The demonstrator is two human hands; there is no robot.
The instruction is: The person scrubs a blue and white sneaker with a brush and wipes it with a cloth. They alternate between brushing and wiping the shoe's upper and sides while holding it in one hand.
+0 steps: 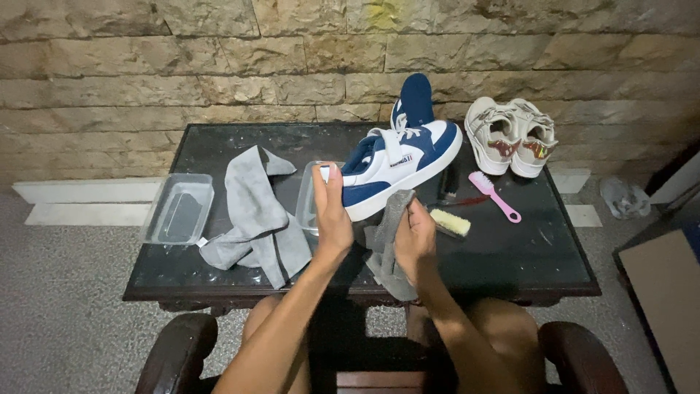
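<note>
My left hand [332,211] grips the heel of a blue and white sneaker [397,164] and holds it tilted above the dark glass table [510,255]. My right hand [414,237] is closed on a small grey cloth [386,259] just below the sneaker's heel and sole. A second blue sneaker [414,98] stands behind the first one. Beside my right hand lies a yellow-bristled brush [450,222].
A larger grey cloth [255,215] lies on the table's left part, with clear plastic trays at the left edge [179,210] and behind my left hand [308,201]. A pink brush [494,195] and a pair of beige sandals [510,135] sit at the right. A stone wall [219,66] rises behind. A cardboard box [663,292] stands at far right.
</note>
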